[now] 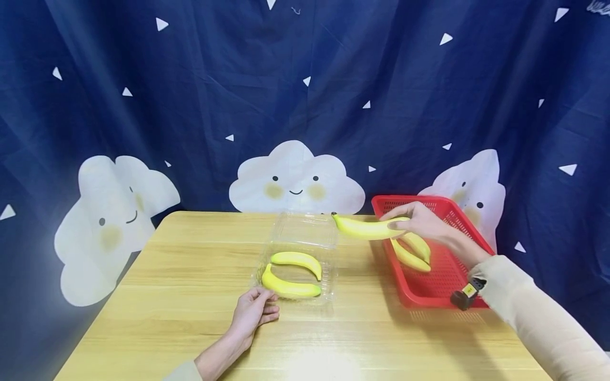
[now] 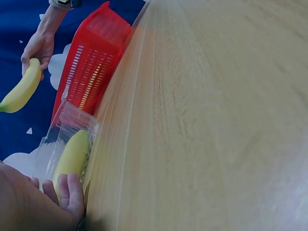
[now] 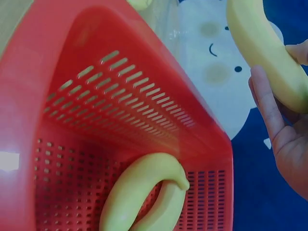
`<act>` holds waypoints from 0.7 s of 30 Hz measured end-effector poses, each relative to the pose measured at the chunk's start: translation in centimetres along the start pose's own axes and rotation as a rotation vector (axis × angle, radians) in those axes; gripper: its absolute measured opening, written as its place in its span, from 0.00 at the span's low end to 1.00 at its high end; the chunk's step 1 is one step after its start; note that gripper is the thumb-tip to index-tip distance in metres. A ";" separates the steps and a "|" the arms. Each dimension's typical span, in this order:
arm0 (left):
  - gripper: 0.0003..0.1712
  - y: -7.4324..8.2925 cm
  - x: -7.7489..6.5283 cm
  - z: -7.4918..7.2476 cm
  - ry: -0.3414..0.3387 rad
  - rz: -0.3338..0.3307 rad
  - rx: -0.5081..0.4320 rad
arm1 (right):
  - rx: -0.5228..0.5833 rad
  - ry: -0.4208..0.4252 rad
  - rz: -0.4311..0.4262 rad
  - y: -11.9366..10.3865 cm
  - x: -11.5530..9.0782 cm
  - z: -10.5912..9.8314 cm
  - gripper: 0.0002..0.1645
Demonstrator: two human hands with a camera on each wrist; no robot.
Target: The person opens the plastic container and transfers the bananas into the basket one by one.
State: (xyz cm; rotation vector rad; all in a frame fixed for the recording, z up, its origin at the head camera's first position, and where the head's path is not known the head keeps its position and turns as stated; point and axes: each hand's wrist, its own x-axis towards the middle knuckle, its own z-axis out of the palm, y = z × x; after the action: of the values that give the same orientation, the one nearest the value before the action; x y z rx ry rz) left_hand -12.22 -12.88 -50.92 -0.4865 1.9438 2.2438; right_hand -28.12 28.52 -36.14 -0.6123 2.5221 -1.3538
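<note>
My right hand (image 1: 419,219) grips a yellow banana (image 1: 364,228) by one end, holding it up over the left side of the red basket. In the right wrist view the fingers and thumb lie around this banana (image 3: 262,45). At the near left corner of a clear plastic clamshell container (image 1: 329,272), my left hand (image 1: 250,315) pinches the rim with thumb and forefinger. Two bananas lie inside it, the upper one (image 1: 297,259) arched and the lower one (image 1: 290,288) close to the left fingertips. The container's lid (image 1: 305,230) is folded back, away from me.
A red perforated basket (image 1: 405,296) stands at the right of the wooden table (image 1: 190,275). Two more bananas (image 3: 144,187) lie in it, overlapping. A dark blue curtain (image 1: 267,95) with white clouds hangs right behind the table's far edge.
</note>
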 end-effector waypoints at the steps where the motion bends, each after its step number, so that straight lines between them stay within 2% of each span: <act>1: 0.08 0.0 0.0 0.0 -0.001 -0.001 0.003 | 0.005 0.003 0.010 0.1 -0.2 -0.1 0.19; 9: 0.07 0.1 0.1 0.1 0.006 -0.005 0.006 | 0.037 0.022 0.045 1.1 -2.1 -1.2 0.20; 21: 0.07 0.2 0.0 0.0 0.003 -0.009 0.007 | 0.047 0.023 -0.009 3.1 -3.9 -3.1 0.20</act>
State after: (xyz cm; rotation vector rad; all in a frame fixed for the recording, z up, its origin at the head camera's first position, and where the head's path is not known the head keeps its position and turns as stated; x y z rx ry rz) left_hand -12.29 -12.88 -50.76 -0.4967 1.9460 2.2310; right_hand -26.60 34.16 -37.04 -0.6028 2.5007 -1.4268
